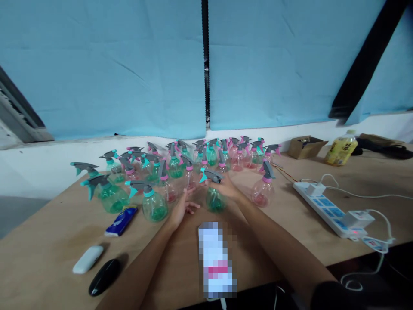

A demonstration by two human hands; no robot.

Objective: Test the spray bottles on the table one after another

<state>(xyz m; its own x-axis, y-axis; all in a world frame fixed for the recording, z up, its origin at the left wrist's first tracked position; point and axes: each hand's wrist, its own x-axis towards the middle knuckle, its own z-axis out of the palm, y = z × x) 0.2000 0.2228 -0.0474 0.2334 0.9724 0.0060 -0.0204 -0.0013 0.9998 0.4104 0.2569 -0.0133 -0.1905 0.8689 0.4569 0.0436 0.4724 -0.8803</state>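
Observation:
My right hand (226,187) is wrapped round the neck of a green spray bottle (215,201), which stands upright with a grey and teal trigger head. To its left, my left hand (183,209) holds nothing, its fingers apart, close to a pink spray bottle (189,177). Another green spray bottle (155,209) is left of that hand. On the right is a clear pink spray bottle (263,193). Behind both hands, several green and pink spray bottles (176,167) crowd together near the wall.
A phone (215,258) with a blurred screen lies between my forearms. At left are a blue packet (121,221), a white case (87,259) and a black oval object (105,277). A power strip (332,211) with cables, a cardboard box (306,147) and a yellow drink bottle (340,150) occupy the right.

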